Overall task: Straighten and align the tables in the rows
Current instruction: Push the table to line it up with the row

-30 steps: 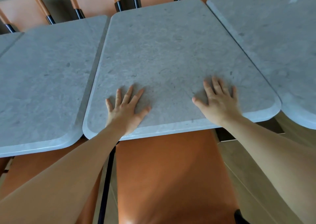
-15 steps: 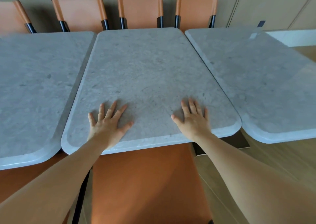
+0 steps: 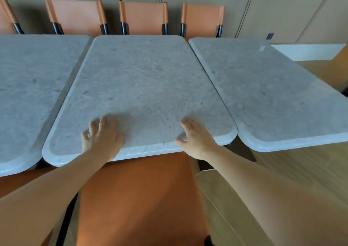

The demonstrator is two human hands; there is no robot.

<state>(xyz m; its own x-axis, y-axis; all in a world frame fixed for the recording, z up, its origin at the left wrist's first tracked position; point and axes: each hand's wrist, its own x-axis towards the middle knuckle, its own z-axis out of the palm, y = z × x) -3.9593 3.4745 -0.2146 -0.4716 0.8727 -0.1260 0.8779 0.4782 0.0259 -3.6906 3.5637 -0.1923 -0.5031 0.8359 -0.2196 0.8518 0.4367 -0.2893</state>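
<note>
Three grey stone-topped tables stand side by side in a row. The middle table point(image 3: 143, 84) lies straight ahead, with the left table point(image 3: 32, 87) and the right table point(image 3: 273, 95) close against its sides. My left hand point(image 3: 102, 138) rests near the middle table's front edge, fingers apart and a little blurred. My right hand point(image 3: 196, 137) sits at the same edge further right, fingers spread and lifting slightly. Neither hand holds anything. The right table's front edge reaches nearer to me than the middle table's.
Orange chairs point(image 3: 143, 16) line the wall behind the tables. An orange chair seat point(image 3: 139, 198) is directly below me, tucked under the middle table. Wooden floor point(image 3: 301, 170) shows at the right, and a white ledge point(image 3: 308, 51) sits at far right.
My view has risen, showing more of the chairs and wall. Both hands have slid back toward the front edge and their fingers are less flat.
</note>
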